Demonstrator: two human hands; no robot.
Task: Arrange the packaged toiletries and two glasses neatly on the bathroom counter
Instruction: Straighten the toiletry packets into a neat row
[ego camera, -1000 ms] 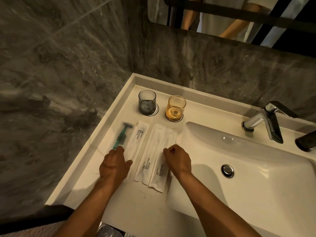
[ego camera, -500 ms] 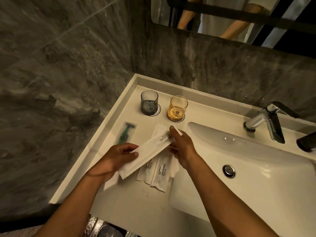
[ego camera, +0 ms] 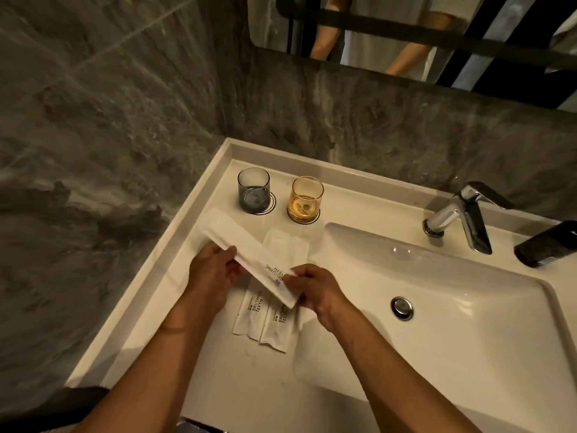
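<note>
Both my hands hold one long white toiletry packet slanted above the white counter. My left hand pinches its middle and my right hand grips its near end. Under it lie two white packets marked BRUSHING TEETH, side by side, their far ends reaching toward the glasses. A grey glass and an amber glass stand upright on round coasters at the back. The razor packet seen earlier is hidden behind the raised packet.
The sink basin with its drain lies right of the packets. A chrome faucet and a dark bottle sit at the back right. Marble walls close in the left and back; a mirror hangs above.
The packet, picked off the counter a second ago, has swung round: its far end now points back-left and my right hand has moved from its far end to its near end.
</note>
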